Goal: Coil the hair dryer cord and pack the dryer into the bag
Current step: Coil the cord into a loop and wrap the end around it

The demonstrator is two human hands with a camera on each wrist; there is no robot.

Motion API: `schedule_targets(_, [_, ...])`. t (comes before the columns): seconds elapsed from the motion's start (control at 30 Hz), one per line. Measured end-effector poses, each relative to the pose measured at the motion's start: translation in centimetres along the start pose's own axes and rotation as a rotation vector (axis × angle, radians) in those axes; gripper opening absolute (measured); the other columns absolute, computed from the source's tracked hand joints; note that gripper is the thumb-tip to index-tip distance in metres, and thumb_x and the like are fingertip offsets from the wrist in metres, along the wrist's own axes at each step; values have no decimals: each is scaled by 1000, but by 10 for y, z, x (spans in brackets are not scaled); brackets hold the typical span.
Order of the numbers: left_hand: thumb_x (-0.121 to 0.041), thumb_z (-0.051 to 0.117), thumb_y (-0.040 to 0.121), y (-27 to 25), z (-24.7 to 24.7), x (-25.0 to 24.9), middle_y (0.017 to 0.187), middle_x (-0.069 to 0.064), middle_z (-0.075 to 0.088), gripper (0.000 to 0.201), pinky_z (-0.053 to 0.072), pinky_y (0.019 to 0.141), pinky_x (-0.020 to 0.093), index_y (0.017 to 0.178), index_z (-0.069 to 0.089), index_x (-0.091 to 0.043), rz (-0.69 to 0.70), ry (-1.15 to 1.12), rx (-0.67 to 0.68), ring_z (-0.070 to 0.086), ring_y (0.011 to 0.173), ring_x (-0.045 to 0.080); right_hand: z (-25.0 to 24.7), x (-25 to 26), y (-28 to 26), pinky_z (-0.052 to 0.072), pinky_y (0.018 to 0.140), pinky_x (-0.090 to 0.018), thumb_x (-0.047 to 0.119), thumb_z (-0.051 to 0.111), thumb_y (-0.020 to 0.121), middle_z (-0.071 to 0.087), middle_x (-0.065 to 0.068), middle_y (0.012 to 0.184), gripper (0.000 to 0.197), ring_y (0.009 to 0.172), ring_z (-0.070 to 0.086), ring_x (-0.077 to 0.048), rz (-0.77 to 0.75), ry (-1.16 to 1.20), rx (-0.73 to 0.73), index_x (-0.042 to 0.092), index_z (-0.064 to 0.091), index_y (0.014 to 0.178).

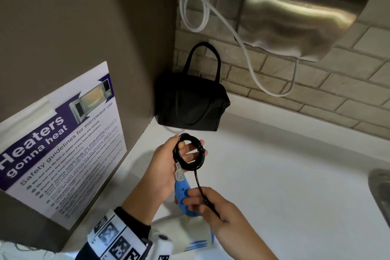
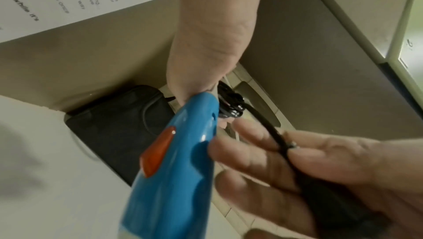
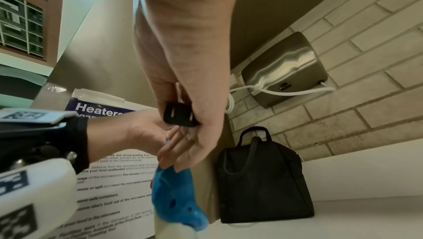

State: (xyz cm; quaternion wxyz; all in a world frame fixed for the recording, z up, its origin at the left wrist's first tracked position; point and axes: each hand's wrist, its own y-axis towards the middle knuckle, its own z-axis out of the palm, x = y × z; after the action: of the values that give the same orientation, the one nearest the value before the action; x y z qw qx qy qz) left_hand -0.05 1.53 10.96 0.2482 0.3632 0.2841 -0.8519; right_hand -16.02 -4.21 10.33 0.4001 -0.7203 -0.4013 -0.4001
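The right hand point(image 1: 213, 207) pinches the plug end of the black cord point(image 1: 191, 154), fingers curled around it. Just beyond, the left hand point(image 1: 168, 167) grips the coil and the blue dryer point(image 1: 184, 196) handle above the white counter point(image 1: 285, 175). Farther back, the black bag point(image 1: 190, 103) stands in the corner.

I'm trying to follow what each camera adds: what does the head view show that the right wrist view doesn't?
Only the head view shows the coiled black cord looped round the left hand, and the right hand pinching the cord's loose end. Only the right wrist view shows the black plug face-on in the right hand's fingers. Both show the blue hair dryer, the black bag against the wall and the microwave poster.
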Motion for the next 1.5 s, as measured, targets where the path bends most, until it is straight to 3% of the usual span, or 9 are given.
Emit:
schedule_targets(0.23, [-39,62,81,-6,12,3,93,12,76,41,60,75,42,98,64,-2,244,248,-65,74,83,32,-1,24,6,43,61,-17,28,51,96,65,5,67,11,63,56,-5,-78,42,-38,31,61,100])
schedule_targets(0.5, [-34,66,83,1,9,4,80,9,77,32,60,69,38,89,66,-2,324,206,-201,74,67,31,8,15,-12,43,61,-13,28,36,100,59,5,55,24,58,54,-4,-128,-160,-155,34,50,81])
schedule_targets(0.67, [-39,65,76,-2,9,5,85,9,77,37,57,77,41,90,65,-5,329,235,-121,74,76,32,-7,-12,-5,37,76,-17,69,27,85,52,8,75,45,80,48,-8,-172,-522,-270,39,61,91])
schedule_targets(0.77, [-36,65,76,-5,13,5,88,8,77,31,57,79,38,88,64,-7,325,273,-62,74,80,30,-20,-9,2,39,66,-18,48,41,92,56,4,70,22,71,52,-11,-71,-529,-249,38,61,92])
schedule_targets(0.87, [-19,67,82,-7,14,5,88,8,77,15,56,81,39,87,65,-6,319,297,-48,74,81,29,-23,0,6,46,60,-18,24,48,96,64,1,61,21,56,56,-9,93,-122,-137,27,67,89])
schedule_targets(1.0, [-8,67,83,-10,14,5,86,9,77,5,56,80,39,87,65,-5,315,340,-36,74,80,29,-19,10,14,59,75,-25,11,48,97,74,-20,94,22,86,71,-25,230,669,-162,5,66,107])
schedule_targets(1.2, [-44,78,70,-8,14,10,88,20,74,41,55,88,46,84,68,-6,335,386,-59,72,88,31,-23,13,31,59,79,-34,-7,51,90,68,-20,85,19,77,72,-25,131,1263,-430,-1,54,107])
schedule_targets(1.33, [-57,50,75,-9,16,7,72,-4,75,44,54,73,24,87,67,-18,323,446,-58,70,68,7,-24,11,36,60,62,-25,-5,52,90,70,-15,90,29,64,69,-16,39,1273,-488,4,50,118])
schedule_targets(1.5, [-55,43,88,-11,17,10,64,-8,60,35,44,70,19,77,63,-28,301,497,-109,58,67,5,-25,9,35,47,53,-18,-3,53,92,69,-3,72,17,61,56,-10,51,867,-430,1,65,103])
